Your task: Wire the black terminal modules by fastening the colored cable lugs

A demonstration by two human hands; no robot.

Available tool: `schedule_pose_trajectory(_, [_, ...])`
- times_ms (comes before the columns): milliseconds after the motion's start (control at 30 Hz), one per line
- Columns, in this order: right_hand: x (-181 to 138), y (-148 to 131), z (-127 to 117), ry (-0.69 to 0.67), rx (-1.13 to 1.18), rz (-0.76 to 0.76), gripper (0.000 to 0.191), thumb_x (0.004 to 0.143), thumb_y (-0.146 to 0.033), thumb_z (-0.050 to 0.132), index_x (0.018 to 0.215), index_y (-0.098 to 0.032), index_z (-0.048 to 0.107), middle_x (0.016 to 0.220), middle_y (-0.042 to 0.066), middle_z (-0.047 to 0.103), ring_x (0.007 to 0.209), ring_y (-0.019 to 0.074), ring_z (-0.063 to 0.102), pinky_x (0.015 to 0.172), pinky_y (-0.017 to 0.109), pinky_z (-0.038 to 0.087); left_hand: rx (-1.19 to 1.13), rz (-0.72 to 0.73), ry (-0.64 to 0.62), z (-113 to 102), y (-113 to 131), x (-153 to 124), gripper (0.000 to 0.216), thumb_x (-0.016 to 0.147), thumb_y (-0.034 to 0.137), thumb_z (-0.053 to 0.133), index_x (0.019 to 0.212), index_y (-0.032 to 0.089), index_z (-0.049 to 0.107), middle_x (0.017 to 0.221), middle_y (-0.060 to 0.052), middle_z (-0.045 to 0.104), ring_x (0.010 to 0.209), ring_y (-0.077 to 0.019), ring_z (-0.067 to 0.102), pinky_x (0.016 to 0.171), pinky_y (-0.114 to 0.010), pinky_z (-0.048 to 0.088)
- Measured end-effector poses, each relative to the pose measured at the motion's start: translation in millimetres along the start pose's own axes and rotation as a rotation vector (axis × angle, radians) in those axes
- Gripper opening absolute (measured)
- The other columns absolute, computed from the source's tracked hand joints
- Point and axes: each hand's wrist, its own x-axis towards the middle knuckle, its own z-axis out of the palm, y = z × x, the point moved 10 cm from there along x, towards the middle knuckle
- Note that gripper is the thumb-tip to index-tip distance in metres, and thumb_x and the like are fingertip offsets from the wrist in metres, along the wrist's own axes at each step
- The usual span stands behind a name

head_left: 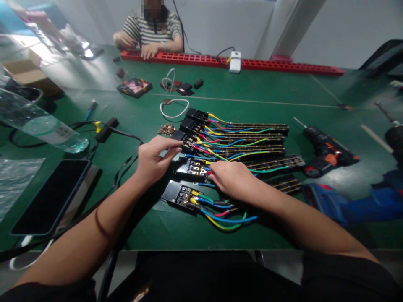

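Observation:
Several black terminal blocks (192, 167) with red, blue, yellow and green wires (220, 218) lie in a row on the green table (252, 88). Long dark strips (261, 144) run from them to the right. My left hand (154, 161) reaches toward one block (185, 140), its fingers pinched together at the block's edge; whatever they hold is too small to make out. My right hand (233, 178) rests palm down over the wires beside the middle block, fingers curled at the terminals. A small pile of brass parts (166, 130) lies just beyond my left hand.
A cordless drill (327, 153) lies at the right, with a blue tool (346, 207) nearer. A phone (50, 197), a water bottle (40, 128) and black cables (107, 130) sit at the left. Across the table a person in a striped shirt (151, 31) works by a red rail (252, 63).

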Motion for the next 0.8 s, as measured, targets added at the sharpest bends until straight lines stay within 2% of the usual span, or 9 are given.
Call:
schedule_pose_trajectory(100, [-1,-1,-1,0.001,0.004,-0.010,0.028,0.105,-0.031,0.041,0.106,-0.017,0.065,0.102,0.010,0.073,0.083,0.0219,0.067,0.063,0.030,0.037,-0.155,0.117,-0.086,11,23,-2,0.022,0.098,0.031,0.057,0.109,0.021,0.074,0.101,-0.007,0.076,0.090,-0.0174,0.070,0.082,-0.031,0.057])
schedule_pose_trajectory(233, [-1,-2,-2,0.000,0.015,-0.018,0.028,0.105,-0.031,0.041,0.105,-0.017,0.065,0.102,0.010,0.073,0.085,0.0222,0.068,0.065,0.029,0.039,-0.238,0.183,-0.193,22,39,-6,0.024,0.098,0.026,0.058,0.117,0.020,0.072,0.101,-0.007,0.077,0.091,-0.0169,0.072,0.083,-0.030,0.058])
schedule_pose_trajectory(400, [0,0,1,-0.019,0.007,0.001,0.029,0.105,-0.032,0.040,0.107,-0.017,0.065,0.105,0.011,0.074,0.087,0.0236,0.069,0.066,0.030,0.041,-0.288,0.240,-0.250,26,49,-7,0.015,0.098,0.023,0.059,0.103,0.019,0.073,0.096,-0.006,0.076,0.088,-0.0154,0.071,0.083,-0.027,0.057])
schedule_pose_trajectory(533, [0,-1,1,-0.015,0.007,-0.010,0.031,0.105,-0.031,0.037,0.108,-0.017,0.065,0.106,0.010,0.074,0.089,0.0241,0.069,0.066,0.030,0.042,-0.317,0.322,-0.286,32,59,-8,0.013,0.098,0.024,0.060,0.100,0.020,0.073,0.096,-0.005,0.074,0.090,-0.0150,0.070,0.083,-0.026,0.057])
schedule_pose_trajectory(800, [0,0,0,-0.013,0.018,-0.011,0.029,0.105,-0.032,0.040,0.109,-0.017,0.065,0.105,0.010,0.074,0.087,0.0237,0.069,0.067,0.031,0.042,-0.261,0.288,-0.394,49,61,-7,0.009,0.098,0.021,0.060,0.097,0.017,0.068,0.090,-0.003,0.071,0.082,-0.0130,0.068,0.078,-0.024,0.053])
